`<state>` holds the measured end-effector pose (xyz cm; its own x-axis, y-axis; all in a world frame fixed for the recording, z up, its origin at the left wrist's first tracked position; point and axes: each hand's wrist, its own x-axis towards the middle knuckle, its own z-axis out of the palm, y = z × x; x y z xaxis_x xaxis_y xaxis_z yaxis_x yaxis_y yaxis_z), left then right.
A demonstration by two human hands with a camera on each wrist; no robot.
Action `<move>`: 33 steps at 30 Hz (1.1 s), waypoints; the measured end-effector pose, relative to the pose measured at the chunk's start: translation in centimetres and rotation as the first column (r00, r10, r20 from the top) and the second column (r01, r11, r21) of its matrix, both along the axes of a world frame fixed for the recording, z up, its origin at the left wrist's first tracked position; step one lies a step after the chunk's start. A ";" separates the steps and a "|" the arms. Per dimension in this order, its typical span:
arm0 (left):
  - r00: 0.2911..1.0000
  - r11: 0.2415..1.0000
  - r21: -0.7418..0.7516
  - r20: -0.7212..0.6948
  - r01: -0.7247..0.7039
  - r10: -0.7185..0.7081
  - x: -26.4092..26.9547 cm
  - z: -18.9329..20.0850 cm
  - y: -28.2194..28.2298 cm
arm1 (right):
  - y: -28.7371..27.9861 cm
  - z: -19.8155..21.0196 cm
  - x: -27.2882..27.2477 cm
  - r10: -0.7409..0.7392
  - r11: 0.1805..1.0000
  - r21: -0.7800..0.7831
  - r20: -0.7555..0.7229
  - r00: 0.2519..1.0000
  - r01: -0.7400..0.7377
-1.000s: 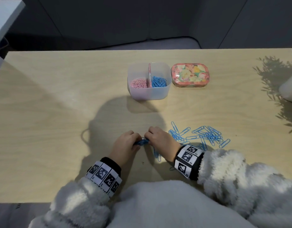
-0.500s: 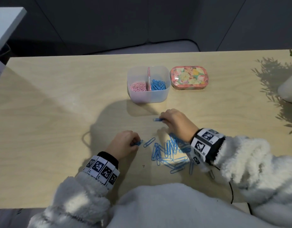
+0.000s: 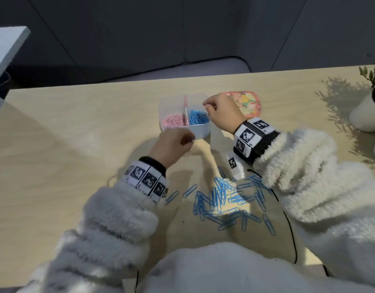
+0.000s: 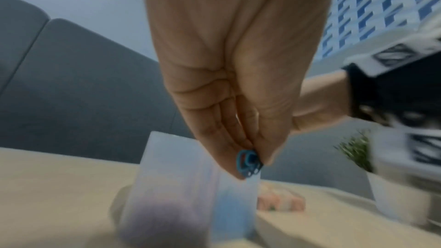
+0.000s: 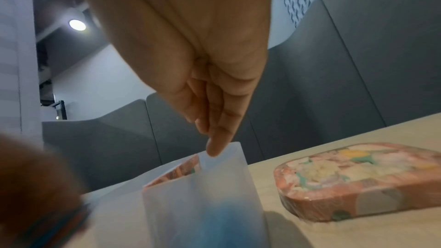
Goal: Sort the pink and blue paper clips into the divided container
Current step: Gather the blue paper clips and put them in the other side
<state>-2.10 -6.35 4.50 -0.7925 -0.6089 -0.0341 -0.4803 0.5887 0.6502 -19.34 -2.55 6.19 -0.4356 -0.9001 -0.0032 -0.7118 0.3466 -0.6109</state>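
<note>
The translucent divided container (image 3: 200, 132) stands mid-table, with pink paper clips (image 3: 172, 120) in its left half and blue paper clips (image 3: 198, 117) in its right half. My right hand (image 3: 206, 105) hovers over the blue half. In the right wrist view its fingers (image 5: 214, 139) point down at the container rim (image 5: 235, 146) with nothing visible in them. My left hand (image 3: 188, 140) is at the container's near wall and pinches a few blue paper clips (image 4: 247, 162) between thumb and fingertips. A loose pile of blue clips (image 3: 222, 199) lies near me between my arms.
A floral tin (image 3: 248, 102) sits just right of the container, partly behind my right hand. A white plant pot (image 3: 366, 115) stands at the table's right edge. A white shelf corner (image 3: 7, 45) juts in at far left.
Both hands rose from the pile toward the container. The right hand carried a clip to the blue half and now shows none. The left followed with its clips.
</note>
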 end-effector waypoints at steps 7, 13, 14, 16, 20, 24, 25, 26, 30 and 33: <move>0.986 0.986 -0.042 -0.048 -0.162 0.160 -6.7 0.9 -3.0 | 9.8 -1.4 -0.7 -0.023 0.996 0.093 0.045 0.999 0.018; 1.000 0.978 -0.207 -0.024 0.013 -0.019 -5.3 -0.2 -1.0 | 19.6 -3.8 -1.5 -0.036 0.887 0.447 -0.183 0.983 0.116; 0.996 0.967 -0.251 -0.066 0.041 -0.059 -4.1 -0.3 -0.4 | 20.9 -4.2 -1.6 -0.049 0.855 0.502 -0.168 0.984 0.129; 0.995 0.966 -0.255 -0.070 0.048 -0.068 -1.1 -0.8 1.3 | 23.2 -4.9 -1.8 -0.064 0.801 0.588 -0.109 0.992 0.116; 0.931 1.000 -0.022 0.364 0.020 -0.011 5.6 -2.7 4.4 | 25.4 -6.3 -1.1 -0.033 0.763 0.645 -0.018 0.999 0.037; 0.891 0.995 0.100 0.453 -0.007 -0.039 8.7 -5.0 5.9 | 24.7 -7.6 0.7 -0.043 0.873 0.487 0.065 0.997 0.006; 0.907 0.993 0.115 0.420 -0.019 -0.032 8.7 -5.3 6.2 | 24.0 -7.7 1.1 -0.031 0.891 0.454 0.070 0.997 -0.005; 0.921 0.992 0.126 0.389 -0.019 -0.032 8.3 -5.5 6.4 | 23.2 -7.9 1.6 -0.015 0.905 0.425 0.070 0.997 -0.016; 0.942 0.985 0.144 0.308 0.096 -0.137 4.6 -6.4 7.1 | 19.8 -8.5 3.4 0.062 0.932 0.353 0.063 0.996 -0.080; 0.931 0.981 0.094 0.309 0.172 -0.193 2.4 -6.0 7.7 | 18.5 -7.9 3.7 0.086 0.941 0.322 0.057 0.995 -0.100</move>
